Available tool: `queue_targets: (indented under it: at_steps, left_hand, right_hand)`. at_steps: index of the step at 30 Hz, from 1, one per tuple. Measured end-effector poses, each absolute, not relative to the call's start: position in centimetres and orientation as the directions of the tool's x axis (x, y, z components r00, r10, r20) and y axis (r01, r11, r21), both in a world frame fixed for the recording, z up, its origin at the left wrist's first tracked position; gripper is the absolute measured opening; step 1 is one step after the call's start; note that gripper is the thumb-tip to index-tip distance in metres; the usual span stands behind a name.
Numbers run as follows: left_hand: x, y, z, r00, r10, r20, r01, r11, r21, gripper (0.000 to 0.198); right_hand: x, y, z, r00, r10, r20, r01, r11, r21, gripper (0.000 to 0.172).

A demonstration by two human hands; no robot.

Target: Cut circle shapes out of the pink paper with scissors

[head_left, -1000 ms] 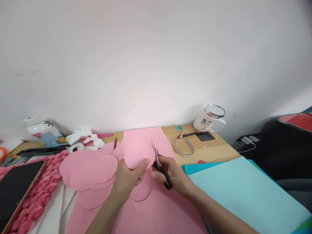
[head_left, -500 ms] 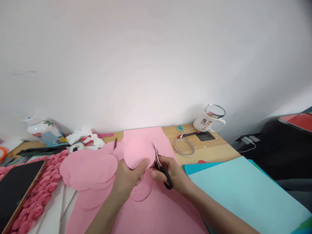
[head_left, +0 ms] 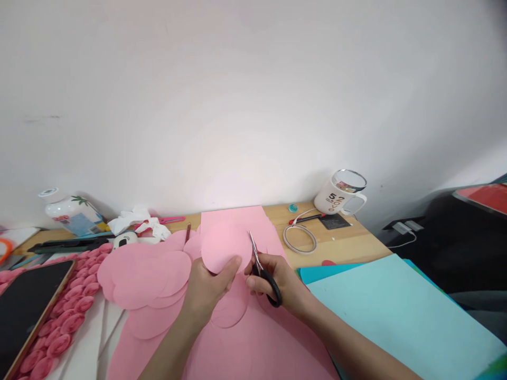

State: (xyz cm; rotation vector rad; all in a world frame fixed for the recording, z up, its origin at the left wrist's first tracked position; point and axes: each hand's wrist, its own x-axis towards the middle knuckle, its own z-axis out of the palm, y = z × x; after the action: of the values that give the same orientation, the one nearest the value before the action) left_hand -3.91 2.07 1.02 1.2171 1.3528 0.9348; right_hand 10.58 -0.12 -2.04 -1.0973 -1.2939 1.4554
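Between the thumb and fingers of my left hand [head_left: 212,287] is a round pink paper disc [head_left: 224,243], held up over the desk. My right hand [head_left: 275,277] grips black-handled scissors [head_left: 263,272] by their loops. The scissor blades point up, beside the disc's right edge, and look nearly together. Under both hands lie pink paper sheets [head_left: 257,348]. Left of my left hand is an overlapping pile of pink paper circles [head_left: 148,277]. The fingers behind the disc are hidden.
A phone [head_left: 29,311] rests on rows of pink rosettes [head_left: 67,327] at left. Light blue sheets [head_left: 400,311] lie at right. Against the wall stand a white mug [head_left: 336,195] and a bottle [head_left: 73,214]. A coiled cable [head_left: 300,240] and crumpled tissue [head_left: 138,221] sit behind.
Hardly anything differs. The scissors and my right hand have shifted very slightly; the disc stays in my left hand.
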Motion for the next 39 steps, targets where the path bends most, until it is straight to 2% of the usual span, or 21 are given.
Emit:
queue_targets:
  at_steps: [7,39]
  left_hand:
    - [-4.14,2.25,0.58,0.075,0.985,-0.154,0.170,0.139,0.976,0.046]
    - [-4.31,2.57,0.32,0.082,0.991,-0.110,0.090,0.102,0.991,0.046]
  right_hand:
    - [10.57,-0.10,-1.94,-0.229,0.972,-0.050,-0.054,-0.063,-0.997,0.024]
    - [10.53,-0.13,-2.16,-0.212,0.976,-0.057,-0.054,-0.070,-0.996,0.028]
